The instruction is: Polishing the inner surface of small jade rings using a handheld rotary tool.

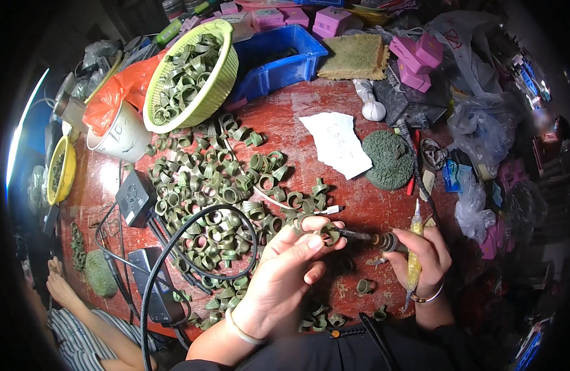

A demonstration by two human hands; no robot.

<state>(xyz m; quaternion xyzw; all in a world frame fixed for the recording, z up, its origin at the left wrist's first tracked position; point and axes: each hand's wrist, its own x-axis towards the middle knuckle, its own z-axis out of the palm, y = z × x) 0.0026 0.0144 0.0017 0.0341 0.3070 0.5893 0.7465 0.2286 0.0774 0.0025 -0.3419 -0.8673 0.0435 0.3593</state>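
Between the thumb and fingers of my left hand (285, 266) is a small green ring piece (330, 234). The dark tip of a cylindrical handpiece tool (388, 241) meets that ring, or lies just beside it. My right hand (432, 260) grips the handpiece and also has a slim yellow double-tipped tool (414, 269) between its fingers, roughly upright. A heap of similar green rings (211, 185) spreads over the red tabletop (309, 99) left of my hands, with a few loose ones below them. A black cable loops across the heap.
A yellow basket of rings (186, 80), bag-lined bucket (112, 133), blue bin (303, 62) and pink blocks (414, 55) stand behind. White paper (334, 142) and green pad (388, 159) lie mid-right, black boxes (135, 195) left. Another person's hand (59, 284) is at far left.
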